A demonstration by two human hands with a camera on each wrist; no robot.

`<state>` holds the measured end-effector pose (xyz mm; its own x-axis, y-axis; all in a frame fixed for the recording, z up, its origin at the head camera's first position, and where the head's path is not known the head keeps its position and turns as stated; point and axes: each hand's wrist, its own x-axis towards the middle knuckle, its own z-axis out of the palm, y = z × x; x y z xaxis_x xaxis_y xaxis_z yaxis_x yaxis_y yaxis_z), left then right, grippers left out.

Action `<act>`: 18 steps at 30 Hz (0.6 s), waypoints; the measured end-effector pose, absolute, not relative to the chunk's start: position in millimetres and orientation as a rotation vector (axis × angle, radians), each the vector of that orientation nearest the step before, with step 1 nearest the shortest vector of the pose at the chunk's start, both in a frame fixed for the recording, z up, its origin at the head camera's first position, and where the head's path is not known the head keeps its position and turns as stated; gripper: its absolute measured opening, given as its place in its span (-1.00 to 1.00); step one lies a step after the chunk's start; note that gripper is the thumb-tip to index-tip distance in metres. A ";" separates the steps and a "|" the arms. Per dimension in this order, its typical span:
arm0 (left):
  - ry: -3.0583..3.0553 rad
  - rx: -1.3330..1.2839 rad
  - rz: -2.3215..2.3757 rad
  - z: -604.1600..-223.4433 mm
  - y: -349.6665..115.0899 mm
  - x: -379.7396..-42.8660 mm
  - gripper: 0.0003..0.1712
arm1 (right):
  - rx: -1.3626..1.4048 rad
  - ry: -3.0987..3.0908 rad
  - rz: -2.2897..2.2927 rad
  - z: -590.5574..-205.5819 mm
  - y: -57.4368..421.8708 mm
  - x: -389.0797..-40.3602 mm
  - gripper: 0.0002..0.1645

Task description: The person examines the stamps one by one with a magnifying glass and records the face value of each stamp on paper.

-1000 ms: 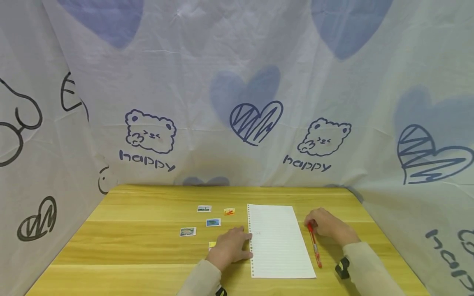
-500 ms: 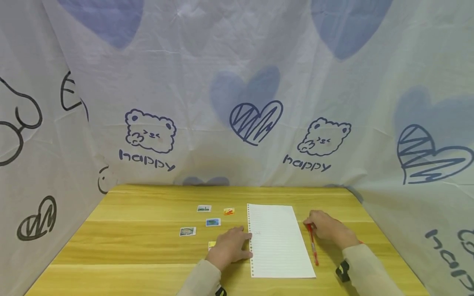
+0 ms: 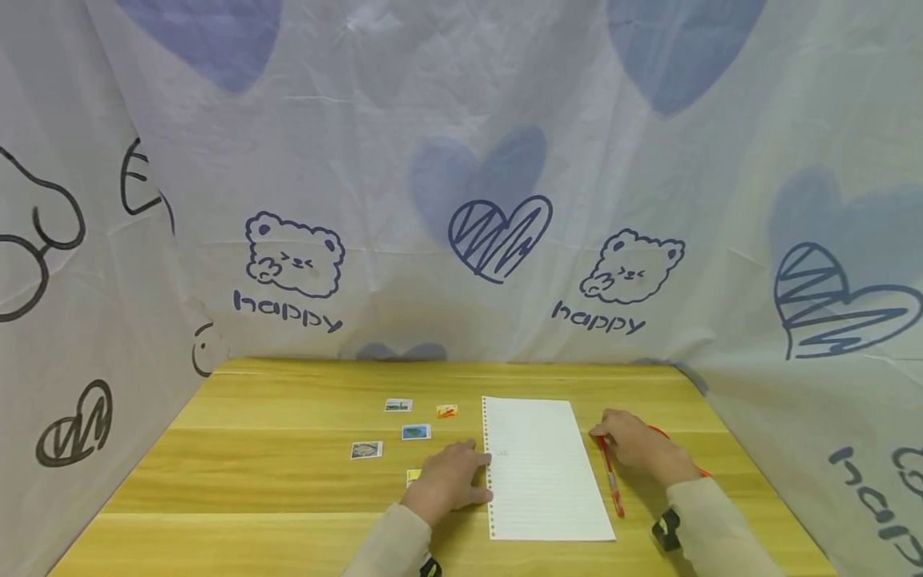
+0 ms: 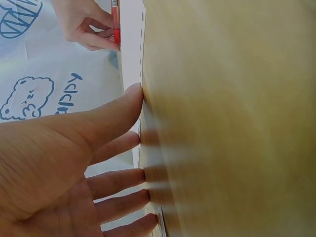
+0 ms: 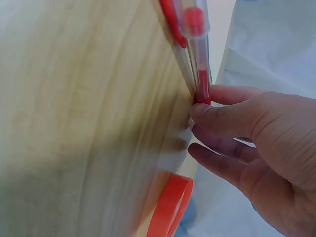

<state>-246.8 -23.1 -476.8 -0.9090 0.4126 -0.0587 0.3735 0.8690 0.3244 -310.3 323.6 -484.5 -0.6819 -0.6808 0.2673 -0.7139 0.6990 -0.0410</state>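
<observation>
A lined sheet of loose-leaf paper with punched holes along its left edge lies on the wooden table. Faint writing shows near its upper left. My left hand rests at that holed edge, fingers spread; in the left wrist view its thumb touches the paper. To the right of the sheet, my right hand pinches one end of a red pen between thumb and forefinger. The pen's clear barrel shows close up in the right wrist view, its other end pointing toward the person.
Several small stamp-like pictures lie left of the paper. A yellow one is partly covered by my left hand. A red ring-shaped object stands beside my right hand, mostly hidden behind the wrist in the head view. Printed cloth surrounds the table.
My right hand has shifted slightly with the pen's upper end, and parts of the red ring now show behind that wrist. The left hand and the paper stay put.
</observation>
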 end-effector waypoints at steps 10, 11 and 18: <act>2.932 0.654 0.436 -476.1 -23.4 -248.1 -0.30 | 0.759 -2.904 0.459 -472.5 322.9 -304.4 -0.57; 2.935 0.661 0.432 -475.9 -23.4 -248.3 -0.31 | 0.729 -2.911 0.490 -470.0 323.3 -303.8 -0.59; 2.937 0.673 0.421 -476.5 -23.4 -248.4 -0.31 | 0.636 -2.926 0.603 -455.9 331.5 -296.2 -0.65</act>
<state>-248.4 -23.4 -476.5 -0.8975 0.4396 -0.0347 0.4121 0.8642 0.2887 -296.2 331.5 -455.9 -0.9097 -0.3807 0.1659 -0.4153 0.8357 -0.3595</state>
